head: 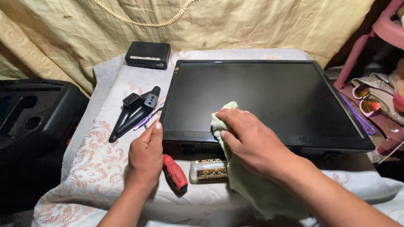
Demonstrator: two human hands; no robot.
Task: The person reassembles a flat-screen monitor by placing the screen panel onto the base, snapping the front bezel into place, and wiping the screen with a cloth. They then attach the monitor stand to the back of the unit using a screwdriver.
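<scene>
While the right hand (248,141) presses a pale green cloth (244,185) onto the flat-screen monitor (269,96), the left hand (146,157), empty and loosely curled, steadies its frame.

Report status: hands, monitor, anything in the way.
Right hand presses green cloth on flat monitor. Left hand braces monitor's edge. Red-handled screwdriver, small bottle lie alongside.

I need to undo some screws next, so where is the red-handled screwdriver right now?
In the head view the red-handled screwdriver lies on the cloth-covered table, just right of the left hand and left of the small bottle, before the monitor.
</scene>
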